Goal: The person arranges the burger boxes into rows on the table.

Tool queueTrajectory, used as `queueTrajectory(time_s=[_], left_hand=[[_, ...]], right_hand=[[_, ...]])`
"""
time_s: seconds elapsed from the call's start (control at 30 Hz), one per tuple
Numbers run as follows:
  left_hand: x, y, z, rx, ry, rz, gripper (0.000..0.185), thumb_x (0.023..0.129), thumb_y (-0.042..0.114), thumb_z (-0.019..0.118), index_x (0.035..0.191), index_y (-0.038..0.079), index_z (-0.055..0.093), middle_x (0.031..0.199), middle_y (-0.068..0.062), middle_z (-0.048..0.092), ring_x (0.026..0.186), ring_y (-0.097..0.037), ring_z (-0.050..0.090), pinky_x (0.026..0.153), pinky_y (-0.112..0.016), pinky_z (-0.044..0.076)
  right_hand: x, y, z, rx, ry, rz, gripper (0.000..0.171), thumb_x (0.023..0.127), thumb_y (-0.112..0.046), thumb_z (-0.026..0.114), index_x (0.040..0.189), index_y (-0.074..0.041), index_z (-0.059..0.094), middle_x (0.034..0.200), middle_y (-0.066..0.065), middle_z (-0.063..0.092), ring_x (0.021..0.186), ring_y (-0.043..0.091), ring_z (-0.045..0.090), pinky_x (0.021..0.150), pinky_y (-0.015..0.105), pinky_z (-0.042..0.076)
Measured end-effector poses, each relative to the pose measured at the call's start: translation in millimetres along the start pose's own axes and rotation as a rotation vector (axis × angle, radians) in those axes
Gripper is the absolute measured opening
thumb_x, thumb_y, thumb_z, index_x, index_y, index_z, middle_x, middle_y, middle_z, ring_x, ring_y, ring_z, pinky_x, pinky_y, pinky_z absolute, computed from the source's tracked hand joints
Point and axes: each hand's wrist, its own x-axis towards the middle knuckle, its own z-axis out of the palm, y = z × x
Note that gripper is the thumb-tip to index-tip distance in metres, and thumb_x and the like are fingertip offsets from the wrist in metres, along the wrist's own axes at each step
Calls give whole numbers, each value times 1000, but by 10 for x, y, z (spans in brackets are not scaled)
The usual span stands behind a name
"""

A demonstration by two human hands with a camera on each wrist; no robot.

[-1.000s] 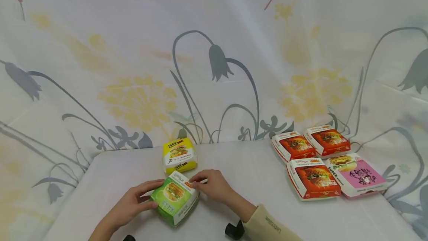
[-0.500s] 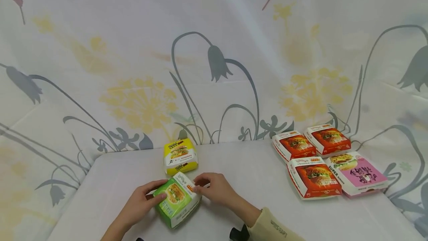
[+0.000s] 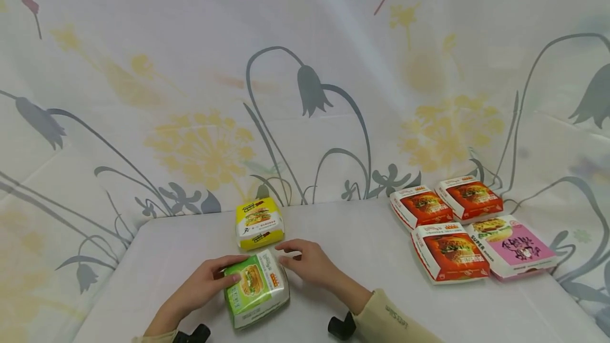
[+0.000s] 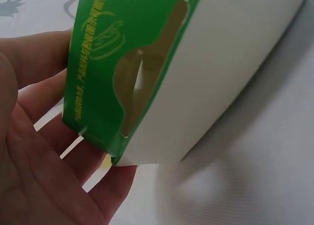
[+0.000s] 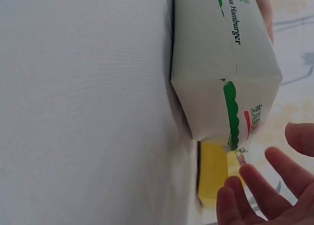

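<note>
A green and white hamburger box (image 3: 254,286) rests near the front of the table, slightly turned. My left hand (image 3: 200,286) grips its left side, thumb on the printed top and fingers along the far edge. In the left wrist view, the box's green side (image 4: 105,53) has a cut-out slot, and fingers support its lower corner. My right hand (image 3: 312,264) hovers by the far right corner, fingers loosely bent with nothing between them. From the right wrist, its fingertips (image 5: 250,173) show just off the white corner. Right behind stands a yellow burger box (image 3: 259,223).
At the right, three red burger boxes (image 3: 450,253) and a pink one (image 3: 521,247) lie in a close group. A white cloth (image 3: 343,232) covers the table, and a flower-printed curtain (image 3: 214,68) hangs behind it.
The green hamburger box has turned clockwise and shifted slightly right, with my left hand following. My right fingers have come off its corner and moved a little away.
</note>
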Motion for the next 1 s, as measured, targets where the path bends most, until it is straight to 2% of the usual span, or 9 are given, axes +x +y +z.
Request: queueTrajectory(time_s=[0.2, 0.43, 0.6, 0.7, 0.8, 0.9, 1.0], left_hand=[[46, 5, -59, -3, -73, 17, 45, 97, 25, 65, 139, 8, 58, 143, -17, 52, 120, -28, 54, 94, -35, 47], [109, 16, -94, -26, -123, 24, 44, 98, 23, 64, 140, 10, 58, 144, -18, 51, 115, -27, 56, 90, -33, 48], [130, -3, -96, -27, -118, 46, 43, 98, 21, 65, 138, 10, 59, 143, -16, 52, 115, -28, 54, 89, -29, 48], [130, -11, -86, -17, -100, 69, 41, 97, 21, 65, 137, 11, 61, 142, -13, 54, 119, -30, 52, 93, -33, 47], [120, -15, -69, 15, -62, 98, 38, 97, 22, 66, 134, 13, 64, 140, -11, 57, 127, -34, 49, 101, -48, 44], [90, -5, -43, 72, 8, 133, 36, 96, 24, 68, 130, 14, 66, 137, -9, 60, 131, -38, 47, 105, -60, 38], [39, 14, -3, 156, 98, 169, 34, 94, 27, 69, 126, 17, 69, 133, -5, 62, 129, -39, 50, 103, -63, 38]], right_hand=[[46, -11, 37, 37, -43, 12, 28, 95, -27, 68, 121, -19, 70, 129, -2, 64, 122, 19, 57, 92, 29, 52], [111, 7, 47, 128, -102, 61, 29, 94, -27, 70, 123, -20, 70, 128, -4, 64, 123, 19, 57, 97, 35, 50], [114, 29, 60, 159, -131, 71, 30, 93, -23, 72, 123, -19, 70, 126, -4, 65, 120, 18, 58, 96, 36, 50], [113, 47, 64, 162, -125, 63, 30, 93, -23, 72, 122, -18, 70, 125, -3, 66, 118, 19, 60, 94, 36, 52], [110, 57, 64, 165, -118, 52, 30, 92, -22, 72, 122, -18, 70, 124, -2, 66, 116, 20, 61, 92, 34, 53], [103, 55, 67, 163, -106, 49, 30, 92, -22, 73, 121, -18, 70, 121, -2, 67, 113, 19, 62, 89, 31, 53], [89, 38, 80, 144, -85, 44, 29, 91, -23, 74, 120, -17, 71, 118, -4, 68, 110, 17, 62, 88, 29, 53]])
